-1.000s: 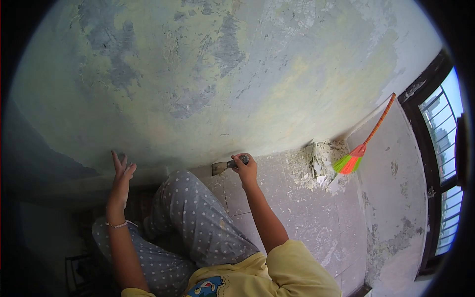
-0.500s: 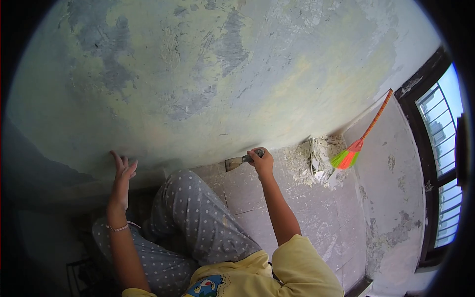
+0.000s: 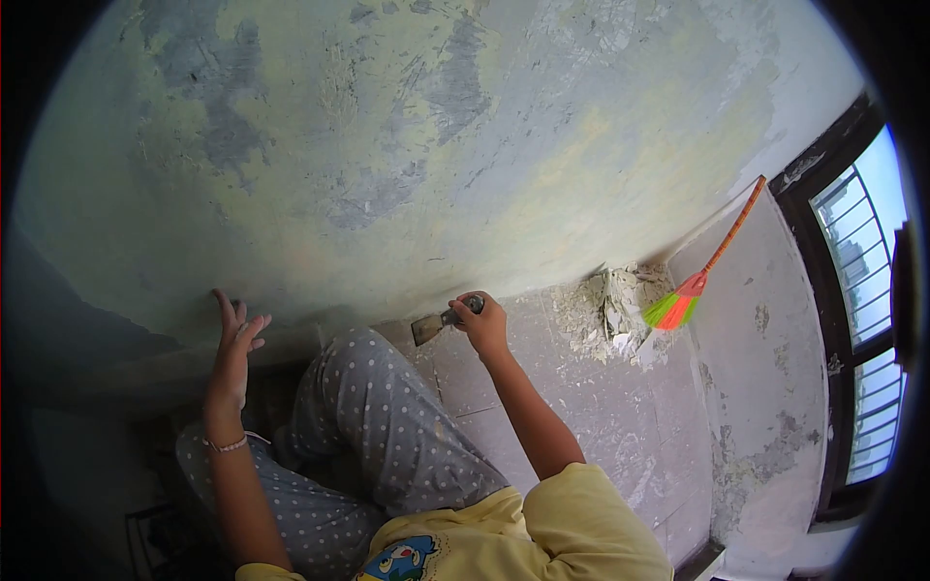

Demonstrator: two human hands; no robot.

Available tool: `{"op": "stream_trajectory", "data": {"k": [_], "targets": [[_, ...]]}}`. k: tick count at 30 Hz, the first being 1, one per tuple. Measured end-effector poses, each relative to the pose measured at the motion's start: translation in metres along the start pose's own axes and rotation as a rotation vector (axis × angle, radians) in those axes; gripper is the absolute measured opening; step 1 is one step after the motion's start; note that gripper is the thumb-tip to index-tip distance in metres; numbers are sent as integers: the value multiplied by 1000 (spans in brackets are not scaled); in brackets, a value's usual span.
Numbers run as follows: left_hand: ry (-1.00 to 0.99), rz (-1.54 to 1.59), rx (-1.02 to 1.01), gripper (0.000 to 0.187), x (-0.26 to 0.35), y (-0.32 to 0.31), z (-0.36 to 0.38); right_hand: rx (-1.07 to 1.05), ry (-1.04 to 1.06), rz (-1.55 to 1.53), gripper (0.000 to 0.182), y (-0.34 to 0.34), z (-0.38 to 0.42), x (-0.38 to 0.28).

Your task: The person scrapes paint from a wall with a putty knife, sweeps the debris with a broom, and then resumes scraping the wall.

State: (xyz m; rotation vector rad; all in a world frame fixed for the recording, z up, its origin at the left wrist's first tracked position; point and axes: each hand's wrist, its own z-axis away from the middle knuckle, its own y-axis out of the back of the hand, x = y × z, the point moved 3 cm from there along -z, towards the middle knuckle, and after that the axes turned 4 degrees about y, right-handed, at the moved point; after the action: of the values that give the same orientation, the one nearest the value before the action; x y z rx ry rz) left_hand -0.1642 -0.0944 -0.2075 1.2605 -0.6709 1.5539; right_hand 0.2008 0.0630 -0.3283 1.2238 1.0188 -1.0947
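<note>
One scraper (image 3: 436,325) gripped in the right hand (image 3: 482,325) near a polka-dot knee (image 3: 356,360), left hand (image 3: 234,347) kinda spread by the patchy wall (image 3: 339,242), can't tell if touching.

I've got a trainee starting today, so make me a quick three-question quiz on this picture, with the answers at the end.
1. True or false: the right hand grips the scraper by its handle.
2. Fill in the blank: the left hand, raised near the wall, is holding ____.
3. Which is nearest the broom? A) the scraper; B) the heap of pale debris; C) the left hand.

Key: 1. True. 2. Nothing. 3. B.
</note>
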Motion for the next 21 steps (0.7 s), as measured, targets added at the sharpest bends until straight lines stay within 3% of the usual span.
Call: {"op": "stream_trajectory", "data": {"k": [3, 5, 10, 12, 13, 15, 16, 18, 21], "targets": [[-7, -6, 10, 91, 2, -1, 1, 2, 73, 206, 13, -3, -4, 12], [-5, -13, 3, 92, 3, 0, 3, 144, 204, 316, 14, 10, -9, 12], [-5, -73, 3, 89, 8, -3, 11, 158, 191, 354, 12, 36, -2, -34], [-37, -144, -13, 63, 6, -10, 11, 184, 182, 358, 11, 53, 8, -57], [-50, -144, -50, 63, 6, -21, 12, 133, 208, 328, 11, 52, 16, -72], [-292, -194, -120, 38, 18, -50, 18, 28, 307, 344, 11, 54, 32, -97], [-544, -490, 14, 37, 34, -79, 29, -53, 295, 459, 13, 55, 43, -115], [-872, -745, -121, 46, 56, -134, 46, -142, 336, 551, 16, 56, 62, -136], [-835, -620, -307, 53, 61, -215, 64, -198, 381, 537, 17, 66, 81, -156]]}}
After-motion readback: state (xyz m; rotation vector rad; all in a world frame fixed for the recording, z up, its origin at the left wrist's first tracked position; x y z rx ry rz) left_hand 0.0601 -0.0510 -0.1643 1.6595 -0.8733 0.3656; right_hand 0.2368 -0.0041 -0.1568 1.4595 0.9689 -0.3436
